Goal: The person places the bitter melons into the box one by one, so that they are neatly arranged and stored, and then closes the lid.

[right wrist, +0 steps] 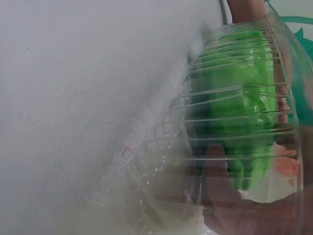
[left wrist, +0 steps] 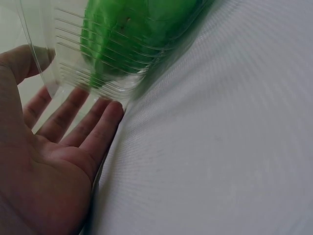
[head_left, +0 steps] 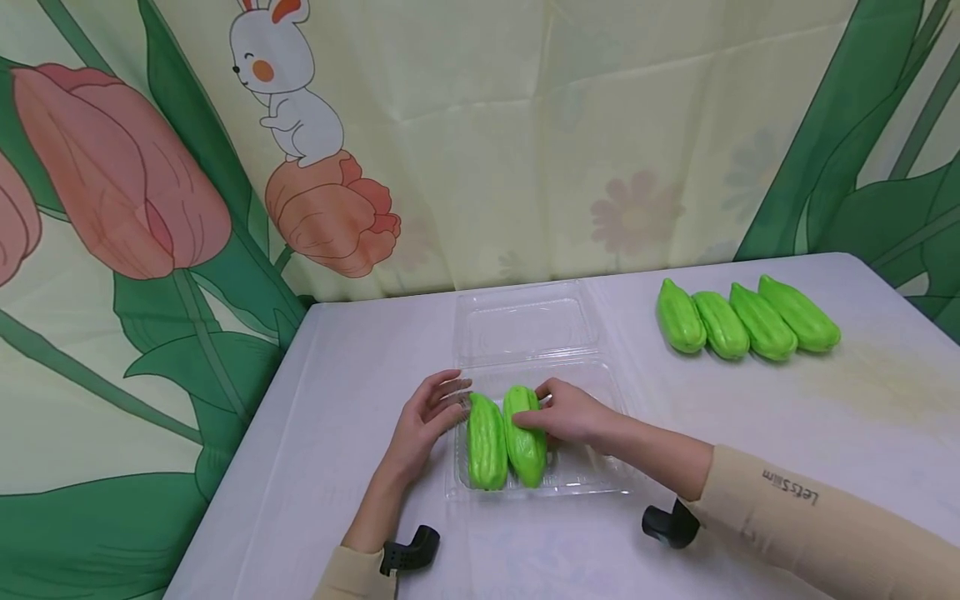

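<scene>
Two long, ridged green fruits, papaya-like in shape, lie side by side in an unlidded clear plastic clamshell box (head_left: 585, 477). My right hand (head_left: 573, 412) grips the right-hand fruit (head_left: 527, 454), thumb over its top and fingers round its far side. Through the clear wall, the right wrist view shows fingers (right wrist: 217, 169) against that fruit (right wrist: 244, 98). Beside the left-hand fruit (head_left: 487, 442), my left hand (head_left: 423, 421) is at the box's left edge. Its fingers (left wrist: 100, 129) reach along the ribbed wall, loosely extended, and its thumb is near the rim.
Several more of these green fruits (head_left: 750, 321) lie in a row at the back right of the white-covered table (head_left: 360, 358). The box's hinged lid (head_left: 525, 321) lies folded back behind it. A printed curtain (head_left: 480, 142) hangs behind the table.
</scene>
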Demonstrator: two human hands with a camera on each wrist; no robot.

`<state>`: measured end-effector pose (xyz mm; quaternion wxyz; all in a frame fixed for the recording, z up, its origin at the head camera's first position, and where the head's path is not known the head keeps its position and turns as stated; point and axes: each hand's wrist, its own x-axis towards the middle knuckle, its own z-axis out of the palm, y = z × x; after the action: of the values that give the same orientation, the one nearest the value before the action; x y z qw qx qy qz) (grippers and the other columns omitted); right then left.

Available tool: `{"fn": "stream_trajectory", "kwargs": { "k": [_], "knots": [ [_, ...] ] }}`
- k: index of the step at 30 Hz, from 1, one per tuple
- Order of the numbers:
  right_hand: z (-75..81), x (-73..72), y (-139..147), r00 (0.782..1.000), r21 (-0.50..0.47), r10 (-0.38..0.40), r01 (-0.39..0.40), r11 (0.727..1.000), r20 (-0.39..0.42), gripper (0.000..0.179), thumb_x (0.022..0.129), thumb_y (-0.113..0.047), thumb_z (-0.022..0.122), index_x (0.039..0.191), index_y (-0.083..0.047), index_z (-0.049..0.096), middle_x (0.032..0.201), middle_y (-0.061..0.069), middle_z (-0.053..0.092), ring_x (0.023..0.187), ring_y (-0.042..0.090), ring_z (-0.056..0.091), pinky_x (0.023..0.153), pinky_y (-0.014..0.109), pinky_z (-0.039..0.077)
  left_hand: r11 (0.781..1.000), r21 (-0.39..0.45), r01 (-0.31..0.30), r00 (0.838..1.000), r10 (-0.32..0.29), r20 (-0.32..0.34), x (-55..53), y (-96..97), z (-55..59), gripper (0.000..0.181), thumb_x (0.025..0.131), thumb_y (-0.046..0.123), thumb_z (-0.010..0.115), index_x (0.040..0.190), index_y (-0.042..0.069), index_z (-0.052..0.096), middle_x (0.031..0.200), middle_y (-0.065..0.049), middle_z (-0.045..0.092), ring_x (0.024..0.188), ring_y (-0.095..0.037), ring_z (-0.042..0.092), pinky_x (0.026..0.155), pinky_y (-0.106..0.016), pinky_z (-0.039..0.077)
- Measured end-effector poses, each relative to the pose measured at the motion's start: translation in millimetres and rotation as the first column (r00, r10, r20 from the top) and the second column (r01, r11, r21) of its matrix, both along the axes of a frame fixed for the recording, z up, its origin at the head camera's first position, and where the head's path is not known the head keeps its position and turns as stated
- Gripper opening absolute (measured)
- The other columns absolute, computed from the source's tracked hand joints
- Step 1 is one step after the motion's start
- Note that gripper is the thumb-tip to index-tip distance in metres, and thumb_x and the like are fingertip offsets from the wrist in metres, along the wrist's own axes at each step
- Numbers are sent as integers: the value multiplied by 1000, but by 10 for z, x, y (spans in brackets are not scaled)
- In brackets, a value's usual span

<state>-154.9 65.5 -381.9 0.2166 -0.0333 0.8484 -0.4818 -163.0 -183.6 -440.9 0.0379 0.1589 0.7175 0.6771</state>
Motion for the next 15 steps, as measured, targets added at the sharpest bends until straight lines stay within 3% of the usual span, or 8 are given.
{"fn": "stream_trajectory", "kwargs": {
  "k": [15],
  "knots": [
    [0,-4,47,1000,-19,21,-21,1000,4,64,88,-27,76,129,14,48,110,19,62,84,20,67,76,36,58,1000,-1,7,1000,-7,-2,-3,-9,-3,55,97,3,62,147,-4,41,142,-24,54,129,-38,54,99,-33,51]
  ]
}}
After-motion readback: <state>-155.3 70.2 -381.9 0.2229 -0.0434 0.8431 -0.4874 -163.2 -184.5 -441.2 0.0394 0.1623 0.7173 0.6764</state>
